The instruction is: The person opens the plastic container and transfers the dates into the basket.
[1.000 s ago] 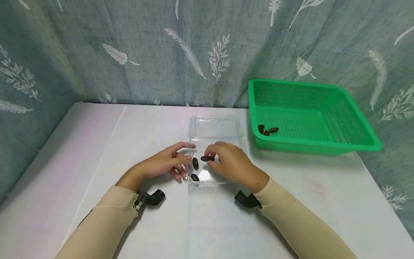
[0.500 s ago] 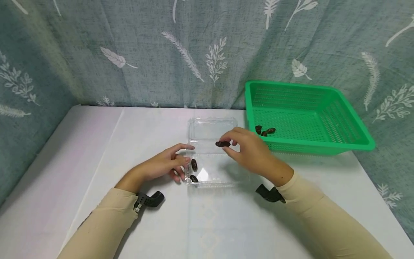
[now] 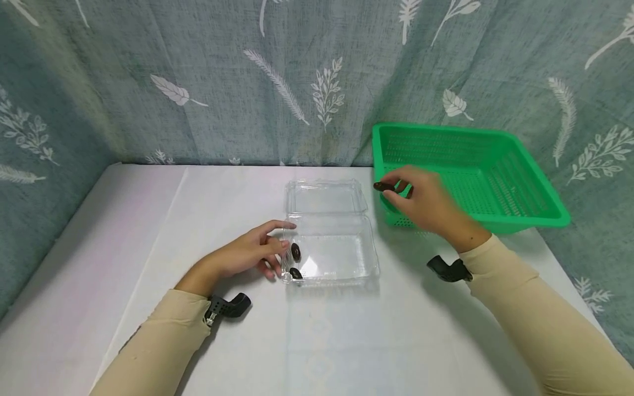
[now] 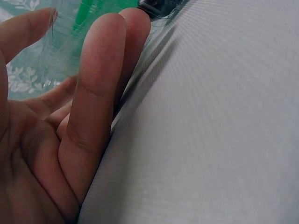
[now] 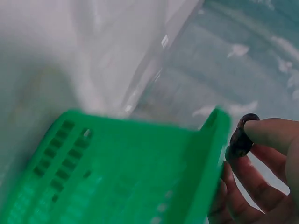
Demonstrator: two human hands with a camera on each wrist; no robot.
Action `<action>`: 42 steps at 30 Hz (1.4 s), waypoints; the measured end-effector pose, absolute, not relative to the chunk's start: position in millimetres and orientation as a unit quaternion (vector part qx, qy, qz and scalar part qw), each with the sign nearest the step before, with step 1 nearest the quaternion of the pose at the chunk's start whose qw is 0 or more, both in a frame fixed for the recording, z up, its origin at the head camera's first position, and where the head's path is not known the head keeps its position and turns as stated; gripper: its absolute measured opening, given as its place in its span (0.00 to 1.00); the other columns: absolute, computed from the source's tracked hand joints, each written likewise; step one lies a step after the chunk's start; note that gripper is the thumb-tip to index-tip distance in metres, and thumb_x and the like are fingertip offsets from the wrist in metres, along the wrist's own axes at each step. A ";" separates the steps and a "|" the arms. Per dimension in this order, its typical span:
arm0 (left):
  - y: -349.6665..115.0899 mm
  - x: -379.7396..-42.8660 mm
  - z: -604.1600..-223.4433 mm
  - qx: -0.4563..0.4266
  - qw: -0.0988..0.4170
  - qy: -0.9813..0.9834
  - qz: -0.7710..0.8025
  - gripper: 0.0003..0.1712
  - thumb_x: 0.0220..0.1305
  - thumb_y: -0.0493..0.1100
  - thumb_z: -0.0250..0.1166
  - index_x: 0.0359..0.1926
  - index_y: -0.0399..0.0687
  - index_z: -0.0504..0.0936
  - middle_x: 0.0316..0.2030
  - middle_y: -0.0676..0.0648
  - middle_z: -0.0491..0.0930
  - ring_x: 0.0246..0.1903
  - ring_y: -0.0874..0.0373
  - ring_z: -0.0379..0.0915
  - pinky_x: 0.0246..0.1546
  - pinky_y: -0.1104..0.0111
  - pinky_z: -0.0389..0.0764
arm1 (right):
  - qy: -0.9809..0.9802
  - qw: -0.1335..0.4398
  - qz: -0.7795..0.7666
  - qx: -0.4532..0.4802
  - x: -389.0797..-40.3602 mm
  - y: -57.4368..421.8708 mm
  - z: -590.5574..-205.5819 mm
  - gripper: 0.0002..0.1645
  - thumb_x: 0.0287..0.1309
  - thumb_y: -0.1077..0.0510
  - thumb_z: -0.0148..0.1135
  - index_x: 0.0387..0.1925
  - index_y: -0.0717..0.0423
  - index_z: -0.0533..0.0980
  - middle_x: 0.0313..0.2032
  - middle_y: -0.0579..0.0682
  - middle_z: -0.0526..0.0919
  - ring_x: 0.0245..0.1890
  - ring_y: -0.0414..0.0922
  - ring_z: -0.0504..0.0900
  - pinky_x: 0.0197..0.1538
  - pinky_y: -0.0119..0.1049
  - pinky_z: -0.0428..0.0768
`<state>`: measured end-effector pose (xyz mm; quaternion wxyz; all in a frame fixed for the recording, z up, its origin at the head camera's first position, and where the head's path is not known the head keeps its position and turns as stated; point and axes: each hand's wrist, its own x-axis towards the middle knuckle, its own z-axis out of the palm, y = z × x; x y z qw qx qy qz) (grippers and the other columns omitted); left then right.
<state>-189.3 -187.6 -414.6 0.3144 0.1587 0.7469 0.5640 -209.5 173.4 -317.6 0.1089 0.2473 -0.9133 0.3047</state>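
Thumb and fingertips of my right hand (image 3: 423,201) pinch a dark brown, glossy date (image 3: 383,187) at the near left corner of the green basket (image 3: 542,195). In the right wrist view the pinched date (image 5: 241,136) shows just beside the basket's rim. My left hand (image 3: 247,250) rests at the left side of a lidded clear plastic clamshell box (image 3: 342,256), fingers mostly straight and touching its edge. Inside that box, along the left wall, lie one date (image 3: 295,252) and a second date (image 3: 295,273) nearer the front corner. The right hand hides the basket's near left corner inside.
The clamshell's raised lid (image 3: 325,198) lies back toward the patterned curtain (image 3: 223,110) behind the table. White cloth (image 3: 198,341) covers the table. Black wrist mounts, such as the right one (image 3: 448,269), jut out below both hands.
My right hand has lifted the date out of the clamshell box and carried it right and away to the basket's edge. The left hand has stayed in place.
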 end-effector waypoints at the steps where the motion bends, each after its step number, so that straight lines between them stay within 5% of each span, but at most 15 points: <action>1: -187.9 -189.3 -413.7 0.159 0.313 0.748 0.564 0.32 0.75 0.50 0.57 0.74 0.55 0.58 0.41 0.41 0.76 0.32 0.50 0.84 0.33 0.59 0.88 | -0.918 0.107 0.298 0.238 -212.3 177.7 -317.2 0.10 0.63 0.66 0.65 0.46 0.58 0.83 0.43 0.54 0.85 0.38 0.47 0.80 0.35 0.35 0.78; 24: -187.5 -187.1 -412.8 0.156 0.317 0.742 0.570 0.33 0.74 0.49 0.58 0.75 0.54 0.58 0.40 0.43 0.76 0.31 0.51 0.84 0.32 0.60 0.88 | -0.953 -0.091 0.260 0.130 -257.5 221.6 -324.9 0.15 0.68 0.58 0.61 0.53 0.59 0.80 0.51 0.62 0.82 0.48 0.56 0.81 0.43 0.47 0.81; 32: -187.7 -187.1 -411.4 0.161 0.311 0.744 0.569 0.33 0.74 0.49 0.58 0.74 0.55 0.58 0.41 0.41 0.78 0.31 0.51 0.84 0.32 0.60 0.88 | -0.947 -0.125 0.244 0.171 -267.1 221.8 -330.8 0.14 0.67 0.59 0.62 0.51 0.61 0.81 0.46 0.60 0.86 0.51 0.56 0.80 0.49 0.51 0.79; 42: -187.1 -187.5 -412.5 0.156 0.313 0.743 0.570 0.33 0.75 0.51 0.58 0.75 0.55 0.58 0.40 0.43 0.77 0.31 0.51 0.84 0.32 0.60 0.88 | -0.946 -0.154 0.230 0.171 -269.2 220.4 -335.2 0.16 0.68 0.61 0.61 0.53 0.65 0.80 0.51 0.65 0.84 0.52 0.60 0.81 0.52 0.56 0.81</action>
